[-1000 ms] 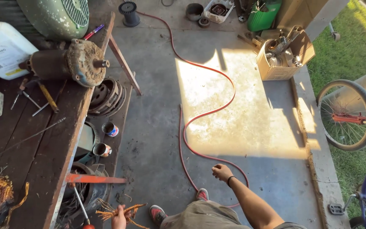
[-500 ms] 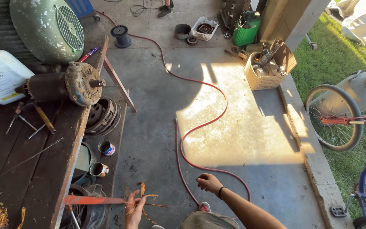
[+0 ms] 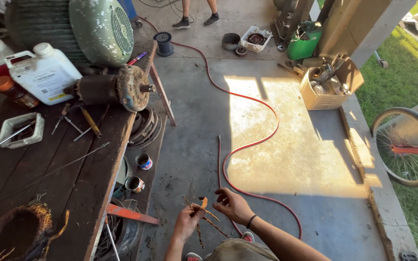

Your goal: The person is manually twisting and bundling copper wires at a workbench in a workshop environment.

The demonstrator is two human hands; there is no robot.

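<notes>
My left hand (image 3: 188,223) grips a bunch of thin copper-coloured wire strands (image 3: 202,216) that stick out in several directions, low in the picture. My right hand (image 3: 233,205) is just to the right of the bunch, its fingers curled and touching the strands' upper ends; a dark band circles its wrist. Both hands hover over the concrete floor beside the dark wooden workbench (image 3: 49,179). A red hose (image 3: 247,145) snakes across the floor right behind my hands.
On the bench lie a rusty motor (image 3: 114,89), a white jug (image 3: 44,77), a large green motor housing (image 3: 100,29), a stator with copper windings (image 3: 18,232). A cardboard box of parts (image 3: 327,89), a bicycle wheel (image 3: 405,147) and a person's legs (image 3: 198,12) stand further off.
The camera has tilted up and away from the bench's near end. My two hands have come together; the right hand moved left to the wire bunch that the left hand raised.
</notes>
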